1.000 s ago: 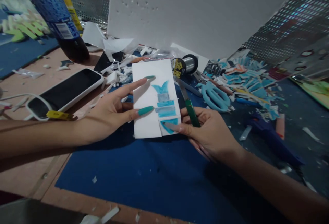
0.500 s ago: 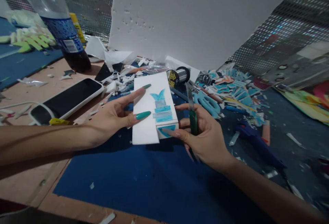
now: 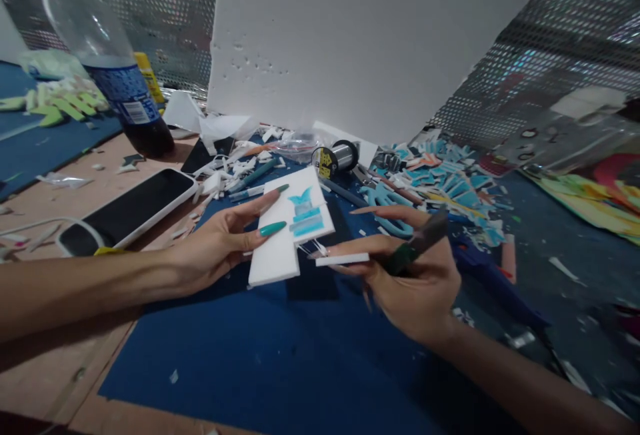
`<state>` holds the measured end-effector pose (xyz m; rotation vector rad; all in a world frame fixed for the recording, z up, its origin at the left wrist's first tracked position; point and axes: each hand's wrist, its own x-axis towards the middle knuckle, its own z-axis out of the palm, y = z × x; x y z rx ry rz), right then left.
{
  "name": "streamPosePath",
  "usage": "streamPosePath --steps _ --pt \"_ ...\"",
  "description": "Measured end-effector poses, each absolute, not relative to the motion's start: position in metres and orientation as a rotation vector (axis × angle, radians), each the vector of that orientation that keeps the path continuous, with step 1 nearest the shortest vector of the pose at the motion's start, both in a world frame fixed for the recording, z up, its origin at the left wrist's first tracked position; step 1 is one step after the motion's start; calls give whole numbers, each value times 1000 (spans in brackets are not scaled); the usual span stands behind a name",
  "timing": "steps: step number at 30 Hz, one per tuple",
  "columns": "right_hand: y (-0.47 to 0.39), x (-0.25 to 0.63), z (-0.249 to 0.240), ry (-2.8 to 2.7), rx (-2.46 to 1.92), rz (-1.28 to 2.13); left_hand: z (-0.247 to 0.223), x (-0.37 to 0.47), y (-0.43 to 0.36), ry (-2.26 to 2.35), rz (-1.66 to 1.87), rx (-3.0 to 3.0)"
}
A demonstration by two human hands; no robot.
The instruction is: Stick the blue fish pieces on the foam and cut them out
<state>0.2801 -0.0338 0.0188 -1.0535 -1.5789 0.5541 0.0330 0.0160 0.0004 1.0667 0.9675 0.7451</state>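
My left hand [image 3: 227, 238] grips a white foam board [image 3: 275, 255] by its left side, thumb on top. Blue and grey painted shapes [image 3: 305, 215] mark the board, and its lower right corner is cut out. Between the fingertips of my right hand [image 3: 415, 275] is a small white foam piece [image 3: 343, 260], held apart from the board. The same hand also keeps a craft knife [image 3: 417, 242] with a green handle, its blade pointing up and right. Thin white strands show between the board and the piece.
On the left stand a soda bottle [image 3: 123, 88] and a phone [image 3: 135, 208]. Behind the board lie a wire spool [image 3: 335, 157], blue scissors [image 3: 385, 205] and a heap of foam scraps [image 3: 450, 168]. A glue gun [image 3: 500, 282] rests at right on the blue mat [image 3: 260, 368].
The small foam piece has come away from the board's lower right corner. My right hand has drawn it right and down, and the knife has tipped over to the right.
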Motion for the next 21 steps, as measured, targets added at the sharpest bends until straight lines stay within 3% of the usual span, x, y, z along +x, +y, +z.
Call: streamPosePath --steps 9,21 --pt "-19 286 17 -1208 -1175 750 -4 33 22 1103 740 1384" --pt "-12 286 11 -1121 -1289 876 -6 28 6 1399 645 2471"
